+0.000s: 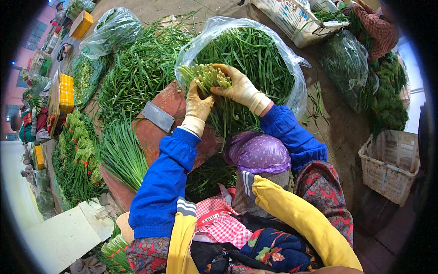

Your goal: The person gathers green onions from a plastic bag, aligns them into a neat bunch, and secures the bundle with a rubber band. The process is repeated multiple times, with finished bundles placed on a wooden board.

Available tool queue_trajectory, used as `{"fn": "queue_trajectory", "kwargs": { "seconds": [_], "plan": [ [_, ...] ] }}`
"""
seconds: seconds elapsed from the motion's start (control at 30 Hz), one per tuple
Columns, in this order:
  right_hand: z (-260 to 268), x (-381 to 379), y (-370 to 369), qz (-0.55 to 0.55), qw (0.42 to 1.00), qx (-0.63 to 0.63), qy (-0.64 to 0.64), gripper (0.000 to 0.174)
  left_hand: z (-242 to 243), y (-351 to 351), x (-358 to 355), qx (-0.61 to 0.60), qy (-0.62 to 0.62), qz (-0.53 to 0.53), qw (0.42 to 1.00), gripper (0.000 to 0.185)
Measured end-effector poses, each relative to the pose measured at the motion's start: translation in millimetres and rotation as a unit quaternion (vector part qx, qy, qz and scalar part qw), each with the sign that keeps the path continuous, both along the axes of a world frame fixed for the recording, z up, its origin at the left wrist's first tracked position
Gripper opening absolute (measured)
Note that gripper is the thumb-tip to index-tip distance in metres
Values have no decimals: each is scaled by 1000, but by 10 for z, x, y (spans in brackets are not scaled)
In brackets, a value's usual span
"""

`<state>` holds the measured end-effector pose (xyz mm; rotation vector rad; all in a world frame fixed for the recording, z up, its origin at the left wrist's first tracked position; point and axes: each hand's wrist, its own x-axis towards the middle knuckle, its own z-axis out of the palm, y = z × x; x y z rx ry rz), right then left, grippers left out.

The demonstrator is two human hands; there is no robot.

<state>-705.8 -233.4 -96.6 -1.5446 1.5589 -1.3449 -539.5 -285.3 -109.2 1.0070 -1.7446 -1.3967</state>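
In tan gloves, my left hand [198,108] and my right hand [237,85] both grip a bunch of green leafy stalks [205,77], its pale cut ends pointing up and its leaves hanging below. Behind it, a clear plastic bag [297,73] with a rolled rim holds many loose green leaves [253,56]. A cleaver's broad metal blade [158,115] rests on a reddish board [150,137], left of my left hand. Long green leaves [125,154] lie together on the board's left side.
Loose greens [137,65] are heaped at upper left. Banded bunches [78,154] lie farther left. White plastic crates stand at upper right [287,20] and right [390,171]. A co-worker's checked sleeve [376,30] shows at upper right. A purple dotted cover [260,152] wraps my knee.
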Motion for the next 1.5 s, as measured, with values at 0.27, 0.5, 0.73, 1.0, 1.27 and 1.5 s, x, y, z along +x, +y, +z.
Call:
{"fn": "queue_trajectory", "kwargs": {
  "seconds": [0.27, 0.5, 0.73, 1.0, 1.27, 1.5],
  "plan": [
    [15, -19, 103, 46, 997, 31, -53, 66, -130, 37, -31, -35, 1, 13, 999, 65],
    [-187, -124, 45, -5, 979, 76, -191, 57, -297, -130, 70, -1, 39, 93, 995, 45],
    [-232, -251, -104, 36, 964, 64, -255, 44, -394, -163, 160, 48, 41, 90, 994, 41],
    [-174, -51, -64, 27, 995, 36, -86, 54, -422, -7, 65, 27, 67, 80, 994, 41],
    [-141, 101, 8, 12, 999, -51, 2, 69, -477, 237, -178, -39, 94, 153, 983, 48],
    [-98, 119, -40, -59, 983, 6, 176, 67, -553, 83, -139, 184, 252, 48, 949, 46]
  ]
}}
